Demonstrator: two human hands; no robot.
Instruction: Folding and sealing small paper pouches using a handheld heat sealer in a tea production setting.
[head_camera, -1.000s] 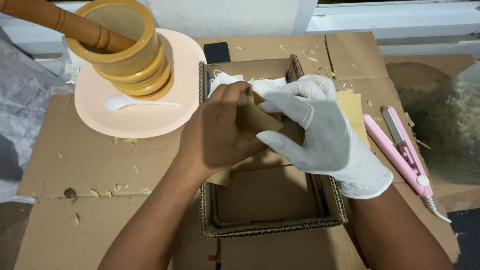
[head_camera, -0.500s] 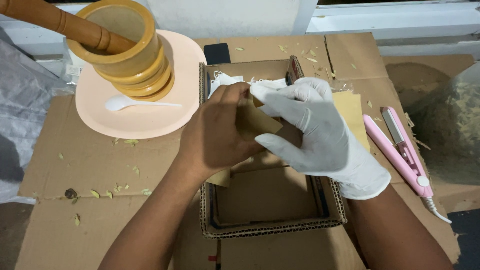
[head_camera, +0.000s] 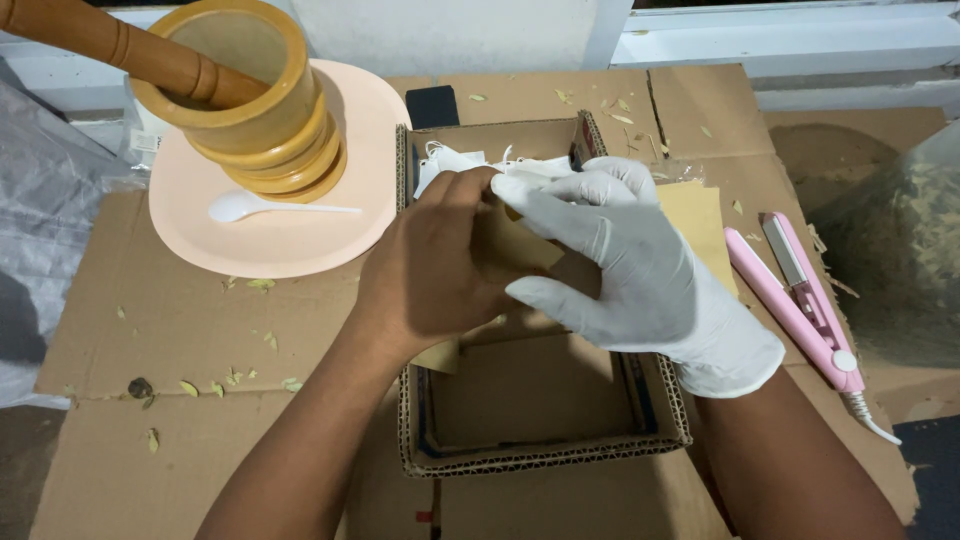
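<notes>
Bare left hand (head_camera: 440, 270) and white-gloved right hand (head_camera: 630, 270) pinch small tan paper pouch (head_camera: 525, 245) between fingertips, above open cardboard box (head_camera: 545, 455). White pouches (head_camera: 450, 160) just beyond fingers. Pouch appears mid-handling, not yet set down; pink sealer (head_camera: 800, 300) untouched, right of gloved fingers.

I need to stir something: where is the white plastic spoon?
In the head view, the white plastic spoon lies on the peach plate at upper left, just below the wooden mortar.

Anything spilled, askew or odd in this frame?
Dried leaf bits lie scattered over the cardboard sheet. Only the right hand is gloved; the left hand is bare. Both hold a brown paper packet over the cardboard box.
</notes>
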